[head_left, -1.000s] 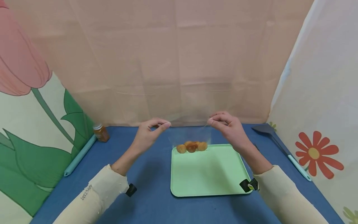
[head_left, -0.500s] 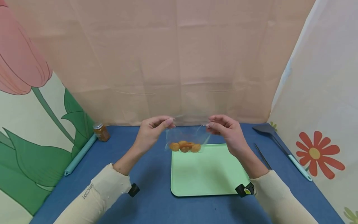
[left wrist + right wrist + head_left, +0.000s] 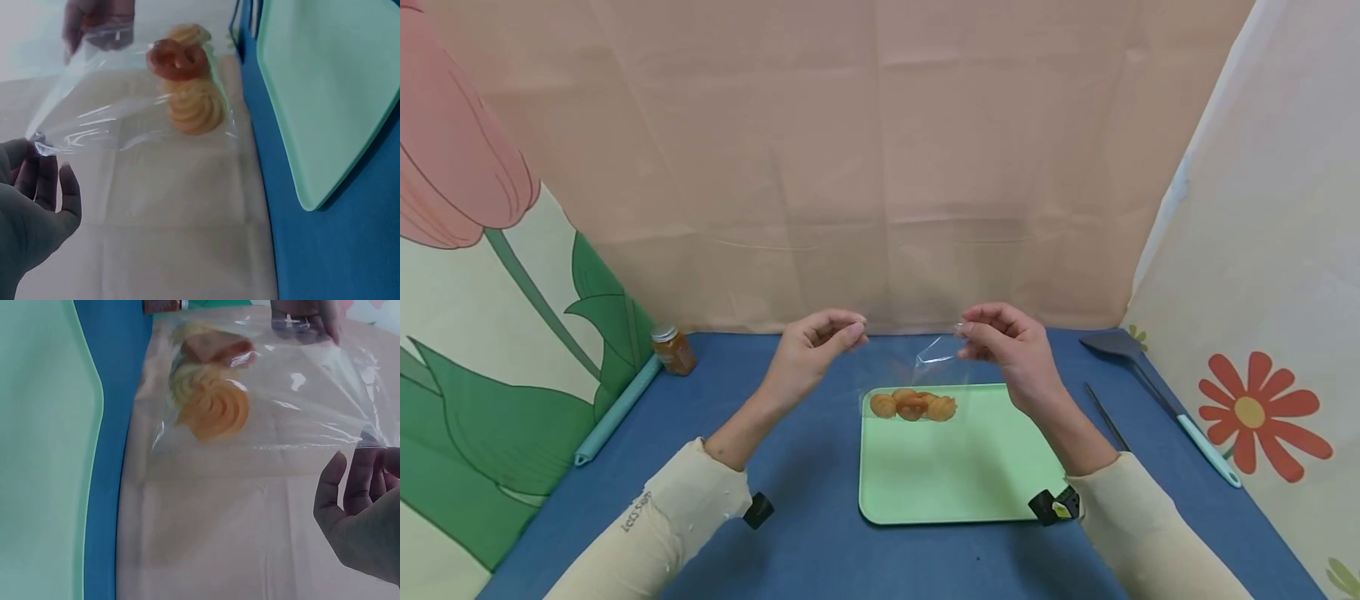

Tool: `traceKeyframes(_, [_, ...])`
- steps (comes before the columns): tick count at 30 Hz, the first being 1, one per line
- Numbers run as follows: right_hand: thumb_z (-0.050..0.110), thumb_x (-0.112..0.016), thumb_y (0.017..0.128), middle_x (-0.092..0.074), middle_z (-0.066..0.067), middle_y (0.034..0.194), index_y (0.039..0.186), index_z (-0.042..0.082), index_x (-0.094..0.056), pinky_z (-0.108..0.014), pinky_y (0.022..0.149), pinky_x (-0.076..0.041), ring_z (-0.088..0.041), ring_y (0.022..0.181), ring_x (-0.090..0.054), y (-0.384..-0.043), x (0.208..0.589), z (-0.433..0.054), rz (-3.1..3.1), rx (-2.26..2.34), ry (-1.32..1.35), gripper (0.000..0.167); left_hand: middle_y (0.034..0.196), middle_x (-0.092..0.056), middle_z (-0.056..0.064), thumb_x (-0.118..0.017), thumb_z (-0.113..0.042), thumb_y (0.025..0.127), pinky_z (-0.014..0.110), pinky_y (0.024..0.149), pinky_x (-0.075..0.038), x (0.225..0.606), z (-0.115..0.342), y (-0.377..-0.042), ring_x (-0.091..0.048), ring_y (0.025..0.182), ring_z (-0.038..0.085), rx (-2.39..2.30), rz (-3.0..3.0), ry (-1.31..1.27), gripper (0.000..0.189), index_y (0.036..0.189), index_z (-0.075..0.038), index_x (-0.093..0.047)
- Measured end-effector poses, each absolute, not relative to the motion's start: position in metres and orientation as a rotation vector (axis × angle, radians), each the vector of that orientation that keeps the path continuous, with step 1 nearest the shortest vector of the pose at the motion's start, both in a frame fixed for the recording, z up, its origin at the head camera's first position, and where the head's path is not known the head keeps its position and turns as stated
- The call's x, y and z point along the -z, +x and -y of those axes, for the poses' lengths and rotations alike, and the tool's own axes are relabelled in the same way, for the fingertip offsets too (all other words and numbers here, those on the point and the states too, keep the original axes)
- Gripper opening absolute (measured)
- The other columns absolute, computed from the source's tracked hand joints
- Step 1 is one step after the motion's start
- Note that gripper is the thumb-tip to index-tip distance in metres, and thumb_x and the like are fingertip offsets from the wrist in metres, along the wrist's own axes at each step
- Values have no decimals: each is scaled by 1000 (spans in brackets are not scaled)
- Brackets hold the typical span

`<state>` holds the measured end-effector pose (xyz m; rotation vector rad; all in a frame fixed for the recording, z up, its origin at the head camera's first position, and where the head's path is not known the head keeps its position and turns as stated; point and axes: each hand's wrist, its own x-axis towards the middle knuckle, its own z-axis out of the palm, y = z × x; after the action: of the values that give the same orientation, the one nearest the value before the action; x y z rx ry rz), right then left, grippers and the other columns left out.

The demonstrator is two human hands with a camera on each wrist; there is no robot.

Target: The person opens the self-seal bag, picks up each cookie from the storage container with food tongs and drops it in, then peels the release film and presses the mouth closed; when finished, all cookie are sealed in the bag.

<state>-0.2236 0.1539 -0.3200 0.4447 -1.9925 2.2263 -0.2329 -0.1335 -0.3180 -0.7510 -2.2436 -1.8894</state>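
A clear plastic bag [image 3: 300, 394] hangs between both hands, with several cookies [image 3: 913, 406] at its bottom. Some are pale swirls, and one is brown and pretzel-shaped. My left hand [image 3: 816, 346] pinches one upper corner of the bag between thumb and fingers. At the opposite corner, my right hand [image 3: 1011, 350] pinches the plastic the same way. In the head view the cookies overlap the far left part of a light green tray [image 3: 962, 475]. Both wrist views show the film stretched between the hands, with glints along its folds.
On the blue tablecloth [image 3: 805, 533], a jar [image 3: 673, 354] with a silver lid and a light blue roll [image 3: 617, 412] lie at left. A spatula [image 3: 1157, 404] with a pale blue handle and a thin dark stick [image 3: 1107, 417] lie at right.
The bag's bottom with the cookies swung left, then back right over the tray. My left hand shifted slightly right, and my right forearm moved a little left, showing more of the dark stick.
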Motion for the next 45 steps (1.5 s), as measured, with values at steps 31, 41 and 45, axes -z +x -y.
traceKeyframes(31, [-2, -51, 101, -71, 3, 89, 92, 16, -76, -26, 69, -59, -12, 64, -67, -224, 324, -169, 1892, -2344, 719, 32, 101, -70, -10, -56, 0, 100, 24, 88, -54, 319, 145, -236, -65, 97, 13, 1848, 2183, -977, 16, 112, 5, -65])
traceKeyframes(41, [-4, -46, 103, -70, 0, 96, 100, 9, -73, -29, 79, -59, -14, 76, -72, -225, 323, -177, 1831, -2365, 1050, 30, 111, -71, 0, -61, -17, 100, 42, 95, -49, 309, 153, -229, -61, 110, 24, 1712, 2351, -1009, 15, 112, -14, -70])
traceKeyframes(45, [-3, -47, 103, -70, 0, 95, 98, 11, -74, -29, 80, -59, -14, 76, -73, -225, 322, -178, 1862, -2356, 1008, 31, 105, -71, -3, -69, -23, 96, 39, 86, -53, 310, 148, -229, -62, 99, 21, 1576, 2376, -912, 11, 107, -22, -72])
